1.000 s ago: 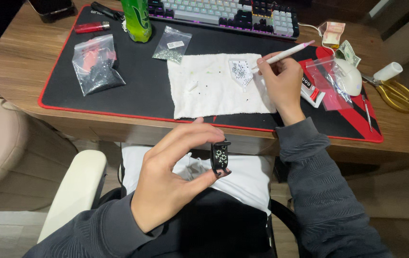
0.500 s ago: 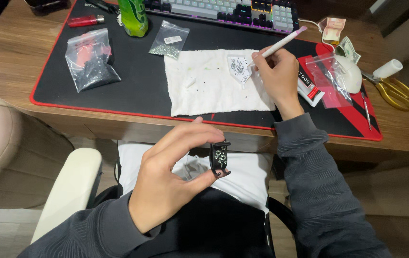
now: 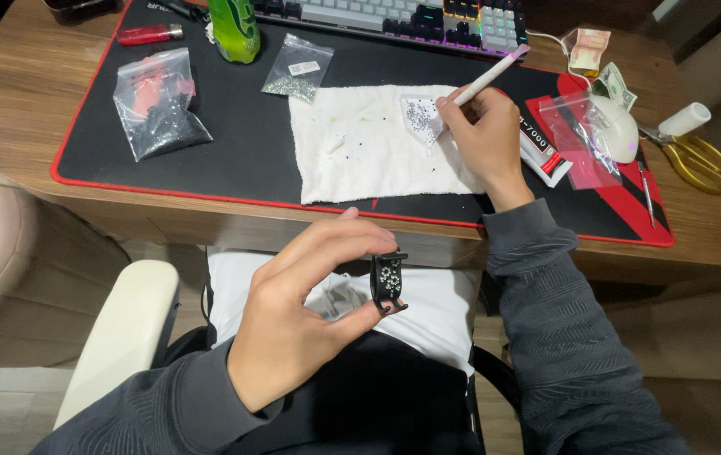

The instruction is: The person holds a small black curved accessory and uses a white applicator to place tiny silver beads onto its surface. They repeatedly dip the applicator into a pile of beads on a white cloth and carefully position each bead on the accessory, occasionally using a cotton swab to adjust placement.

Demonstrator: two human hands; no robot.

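My left hand (image 3: 301, 312) is over my lap, pinching a small black piece (image 3: 388, 282) studded with tiny clear stones between thumb and fingers. My right hand (image 3: 483, 139) rests on a white cloth (image 3: 369, 152) on the desk mat and grips a white pen-like stick (image 3: 489, 77), its tip down at a small pile of stones (image 3: 418, 116) on the cloth.
A black mat with red edge (image 3: 243, 160) covers the wooden desk. On it lie plastic bags of beads (image 3: 157, 105), a small bag of stones (image 3: 296, 72), a glue tube (image 3: 537, 147), a white mouse (image 3: 617, 126). Yellow scissors (image 3: 697, 160), a green bottle (image 3: 236, 29) and a keyboard (image 3: 411, 17) stand at the back.
The view has shifted a little. My right hand has tilted the stick's tip down to the stone pile. My left hand keeps the black piece still.
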